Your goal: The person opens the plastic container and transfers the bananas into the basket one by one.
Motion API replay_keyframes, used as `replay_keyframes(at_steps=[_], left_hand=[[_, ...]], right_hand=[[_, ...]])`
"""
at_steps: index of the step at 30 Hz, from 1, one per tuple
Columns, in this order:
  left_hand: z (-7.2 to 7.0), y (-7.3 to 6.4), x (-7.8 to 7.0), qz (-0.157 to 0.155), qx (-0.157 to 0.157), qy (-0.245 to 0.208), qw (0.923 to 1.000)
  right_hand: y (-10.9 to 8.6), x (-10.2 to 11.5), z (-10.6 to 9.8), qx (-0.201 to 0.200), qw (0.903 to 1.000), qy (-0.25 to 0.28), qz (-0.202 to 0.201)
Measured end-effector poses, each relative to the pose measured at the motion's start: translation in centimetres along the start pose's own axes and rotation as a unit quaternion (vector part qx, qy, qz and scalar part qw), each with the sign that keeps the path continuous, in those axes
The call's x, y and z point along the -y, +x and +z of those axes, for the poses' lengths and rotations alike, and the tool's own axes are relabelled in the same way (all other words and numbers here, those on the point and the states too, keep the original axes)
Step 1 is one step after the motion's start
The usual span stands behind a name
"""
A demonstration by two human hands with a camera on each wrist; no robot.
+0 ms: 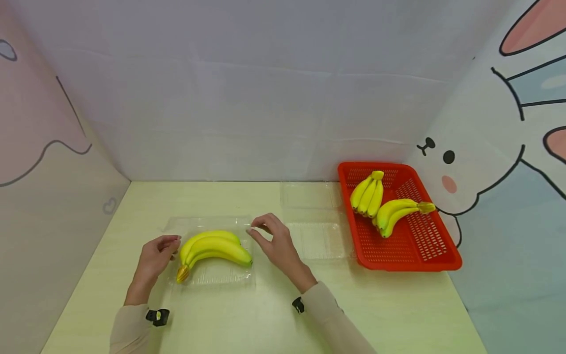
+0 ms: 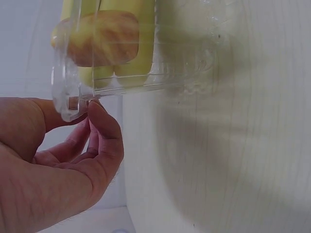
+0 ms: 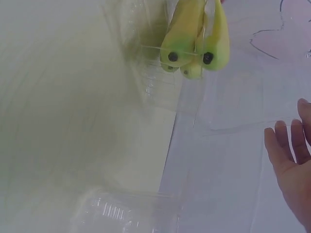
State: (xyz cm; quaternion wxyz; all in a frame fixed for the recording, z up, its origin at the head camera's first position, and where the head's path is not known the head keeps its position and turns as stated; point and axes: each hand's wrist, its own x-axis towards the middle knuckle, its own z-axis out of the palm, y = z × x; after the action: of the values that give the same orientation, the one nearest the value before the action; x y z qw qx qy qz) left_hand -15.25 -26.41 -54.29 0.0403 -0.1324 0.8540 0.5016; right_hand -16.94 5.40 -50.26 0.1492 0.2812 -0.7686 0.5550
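A yellow bunch of bananas [image 1: 216, 248] lies inside a clear plastic clamshell box [image 1: 221, 281], stem end toward the lower left. The box's clear lid [image 3: 233, 97] stands raised along the far side. My left hand [image 1: 155, 254] pinches the box's left rim between thumb and forefinger, as the left wrist view shows close up beside the banana stem [image 2: 104, 39]. Over at the right end, my right hand [image 1: 277, 244] holds the edge of the lid between thumb and fingertips. In the right wrist view that hand is partly cut off by the frame.
A second clear clamshell box [image 1: 316, 241] lies unfolded on the pale table [image 1: 230, 324], right of my right hand. Beyond it is a red plastic basket [image 1: 411, 266] with banana bunches [image 1: 371, 194] inside. Printed cloth walls [image 1: 265, 108] enclose the back and sides.
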Motion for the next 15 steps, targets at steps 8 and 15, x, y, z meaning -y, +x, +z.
replay_keyframes(at_steps=[8, 15], left_hand=[[0.0, 0.0, 0.0, 0.001, -0.001, 0.000, 1.0000], [0.0, 0.0, 0.0, 0.000, -0.001, 0.000, 1.0000]], right_hand=[[1.5, 2.0, -0.2, -0.021, 0.9996, 0.006, 0.016], [2.6, 2.8, -0.2, -0.036, 0.9983, 0.014, 0.044]])
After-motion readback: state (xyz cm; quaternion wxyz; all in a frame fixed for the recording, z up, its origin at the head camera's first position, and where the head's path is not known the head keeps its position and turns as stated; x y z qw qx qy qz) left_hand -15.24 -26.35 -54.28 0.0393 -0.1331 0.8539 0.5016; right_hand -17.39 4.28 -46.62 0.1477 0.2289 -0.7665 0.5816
